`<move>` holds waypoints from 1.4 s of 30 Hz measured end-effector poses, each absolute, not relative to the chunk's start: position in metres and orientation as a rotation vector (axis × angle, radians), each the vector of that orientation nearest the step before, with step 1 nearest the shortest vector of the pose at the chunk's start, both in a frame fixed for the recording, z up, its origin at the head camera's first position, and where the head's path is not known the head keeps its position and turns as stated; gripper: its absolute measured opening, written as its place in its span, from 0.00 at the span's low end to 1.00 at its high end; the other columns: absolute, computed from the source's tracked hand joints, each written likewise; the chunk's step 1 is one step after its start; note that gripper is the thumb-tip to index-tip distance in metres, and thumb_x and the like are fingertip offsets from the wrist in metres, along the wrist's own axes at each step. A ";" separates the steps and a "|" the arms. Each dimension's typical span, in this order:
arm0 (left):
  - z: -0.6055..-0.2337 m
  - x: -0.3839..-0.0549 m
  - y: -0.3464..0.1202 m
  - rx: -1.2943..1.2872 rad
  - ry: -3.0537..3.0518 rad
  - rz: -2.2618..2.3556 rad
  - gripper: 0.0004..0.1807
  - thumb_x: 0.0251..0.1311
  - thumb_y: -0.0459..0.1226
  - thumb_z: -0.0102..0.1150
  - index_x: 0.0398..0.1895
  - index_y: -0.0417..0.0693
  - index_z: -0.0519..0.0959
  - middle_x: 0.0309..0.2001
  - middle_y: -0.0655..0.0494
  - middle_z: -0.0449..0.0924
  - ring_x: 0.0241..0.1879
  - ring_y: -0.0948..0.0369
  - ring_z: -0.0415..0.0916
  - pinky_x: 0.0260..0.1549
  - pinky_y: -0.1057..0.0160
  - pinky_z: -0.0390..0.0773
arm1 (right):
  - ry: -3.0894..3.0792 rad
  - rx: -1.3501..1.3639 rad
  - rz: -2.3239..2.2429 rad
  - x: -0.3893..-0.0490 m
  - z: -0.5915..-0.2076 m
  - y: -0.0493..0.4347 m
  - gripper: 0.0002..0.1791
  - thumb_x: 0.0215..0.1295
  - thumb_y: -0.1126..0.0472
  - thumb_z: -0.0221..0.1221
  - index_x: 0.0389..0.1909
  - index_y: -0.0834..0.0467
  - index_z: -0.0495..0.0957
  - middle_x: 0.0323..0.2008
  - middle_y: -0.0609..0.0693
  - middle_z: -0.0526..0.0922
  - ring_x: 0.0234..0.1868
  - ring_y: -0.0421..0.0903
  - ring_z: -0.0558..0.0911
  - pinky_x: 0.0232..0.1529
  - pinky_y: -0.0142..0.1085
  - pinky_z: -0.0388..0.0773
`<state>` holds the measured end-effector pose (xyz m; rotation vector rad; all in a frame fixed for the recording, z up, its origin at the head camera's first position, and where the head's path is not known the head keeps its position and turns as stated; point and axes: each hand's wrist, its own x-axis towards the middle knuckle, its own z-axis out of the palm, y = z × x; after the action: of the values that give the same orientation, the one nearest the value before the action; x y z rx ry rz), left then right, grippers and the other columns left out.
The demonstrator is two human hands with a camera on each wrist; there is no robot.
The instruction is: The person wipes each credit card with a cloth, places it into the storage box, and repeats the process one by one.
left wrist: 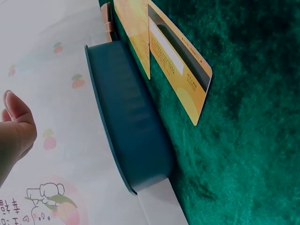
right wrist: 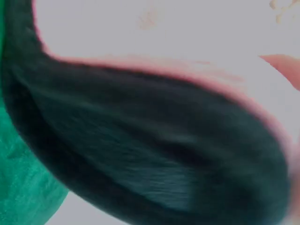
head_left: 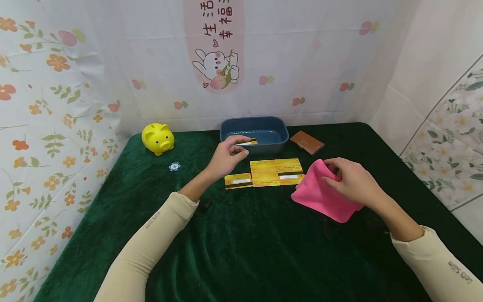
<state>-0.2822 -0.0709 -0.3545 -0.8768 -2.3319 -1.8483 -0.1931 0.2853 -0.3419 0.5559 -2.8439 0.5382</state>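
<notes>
Your left hand (head_left: 229, 155) is closed around the end of a gold rectangular bank card (head_left: 250, 142), which appears at the near rim of the dark-blue rounded basin (head_left: 273, 147). Your right hand (head_left: 352, 178) pinches a bright pink piece of soft fabric (head_left: 320, 195) between thumb and fingers; its dark side faces your right wrist camera. Between your hands, more gold cards (head_left: 264, 172) lie flat on the green velvety cloth (head_left: 241, 247), some edge to edge. A brown folded wallet (head_left: 307, 142) lies just right of the basin.
</notes>
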 end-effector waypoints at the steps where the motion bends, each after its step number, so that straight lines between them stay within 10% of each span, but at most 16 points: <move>1: -0.355 -0.282 -0.071 -0.877 -2.338 -1.849 0.19 0.68 0.28 0.57 0.61 0.40 0.75 0.60 0.44 0.69 0.45 0.53 0.78 0.41 0.63 0.78 | -2.835 0.567 0.553 -0.194 -0.342 0.287 0.20 0.61 0.62 0.68 0.53 0.63 0.77 0.36 0.52 0.79 0.30 0.46 0.73 0.25 0.33 0.73; 15: -0.351 -0.279 -0.075 -0.828 -2.385 -1.844 0.18 0.69 0.30 0.56 0.61 0.41 0.75 0.62 0.45 0.70 0.47 0.51 0.78 0.44 0.60 0.77 | -2.776 0.767 1.223 -0.173 -0.297 0.286 0.21 0.69 0.66 0.60 0.61 0.55 0.72 0.40 0.55 0.84 0.29 0.45 0.86 0.25 0.38 0.84; 27: -0.358 -0.279 -0.078 -0.785 -2.456 -1.825 0.18 0.70 0.32 0.56 0.62 0.42 0.75 0.66 0.49 0.67 0.51 0.52 0.78 0.46 0.56 0.76 | -2.919 0.467 0.677 -0.223 -0.343 0.337 0.14 0.66 0.64 0.64 0.51 0.58 0.83 0.49 0.63 0.82 0.38 0.52 0.76 0.26 0.31 0.72; 34: -0.360 -0.280 -0.077 -0.801 -2.459 -1.841 0.19 0.70 0.32 0.56 0.63 0.41 0.75 0.67 0.50 0.67 0.52 0.52 0.78 0.50 0.53 0.77 | -3.107 0.427 0.542 -0.233 -0.362 0.342 0.34 0.59 0.46 0.69 0.61 0.61 0.74 0.57 0.68 0.76 0.55 0.64 0.75 0.43 0.52 0.80; 42: -0.359 -0.278 -0.075 -0.806 -2.459 -1.861 0.18 0.70 0.32 0.56 0.62 0.43 0.75 0.68 0.47 0.66 0.51 0.51 0.78 0.49 0.53 0.77 | -3.104 0.342 0.317 -0.231 -0.370 0.323 0.41 0.53 0.49 0.73 0.64 0.61 0.66 0.52 0.68 0.73 0.47 0.65 0.78 0.33 0.56 0.81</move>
<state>-0.2777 -0.0753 -0.3594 -0.8065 -2.4594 -1.8611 -0.2314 0.3234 -0.3703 0.3421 -3.1039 0.3171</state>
